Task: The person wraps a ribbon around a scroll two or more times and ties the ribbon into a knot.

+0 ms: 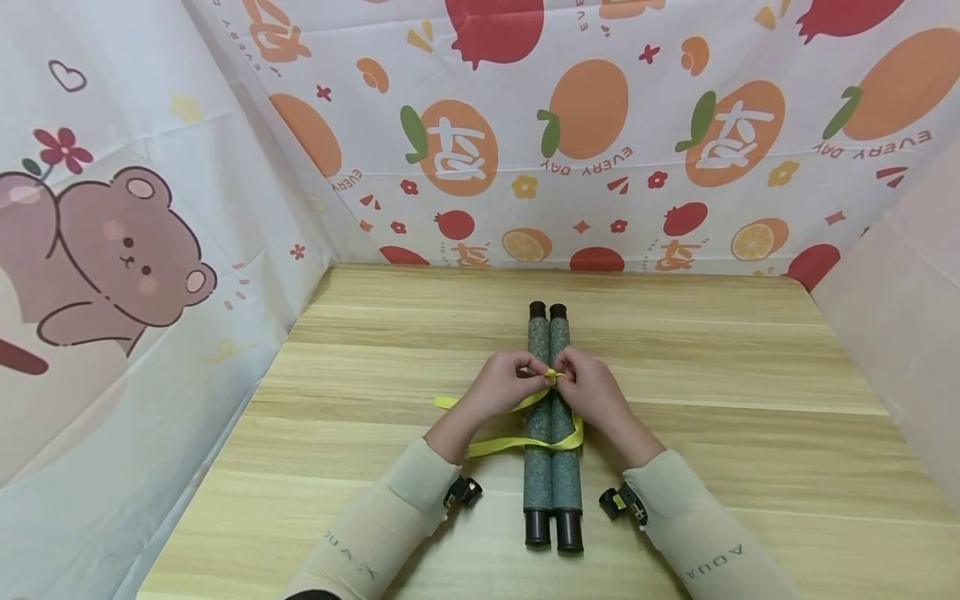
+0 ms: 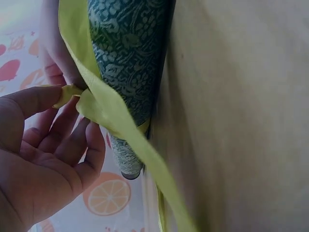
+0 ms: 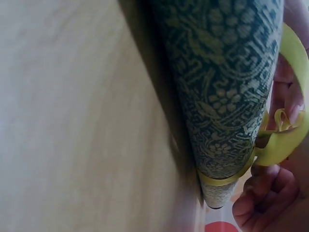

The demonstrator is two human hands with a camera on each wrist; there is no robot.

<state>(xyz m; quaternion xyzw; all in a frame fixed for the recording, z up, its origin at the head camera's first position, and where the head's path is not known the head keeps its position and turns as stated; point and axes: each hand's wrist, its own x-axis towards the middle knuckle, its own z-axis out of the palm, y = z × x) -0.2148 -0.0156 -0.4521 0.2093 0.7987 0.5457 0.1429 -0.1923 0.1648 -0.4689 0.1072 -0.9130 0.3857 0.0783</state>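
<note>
Two rolled scrolls covered in green floral cloth, the left scroll (image 1: 537, 475) and the right scroll (image 1: 567, 479), lie side by side with dark end knobs. A yellow ribbon (image 1: 495, 447) passes round both, seen as a narrow band near their far end in the right wrist view. Over the scrolls, my left hand (image 1: 504, 383) pinches a small fold of ribbon between thumb and fingers. My right hand (image 1: 596, 390) faces it, its curled fingers pinching the ribbon at the same knot-like spot. One long ribbon length (image 2: 116, 113) crosses the scroll in the left wrist view.
The scrolls rest on a light wood-grain table (image 1: 712, 375). A fruit-printed cloth (image 1: 645, 192) hangs along the back edge, and a bear-printed cloth (image 1: 247, 192) hangs at the left. A loose ribbon end (image 1: 444, 402) lies left of the left hand.
</note>
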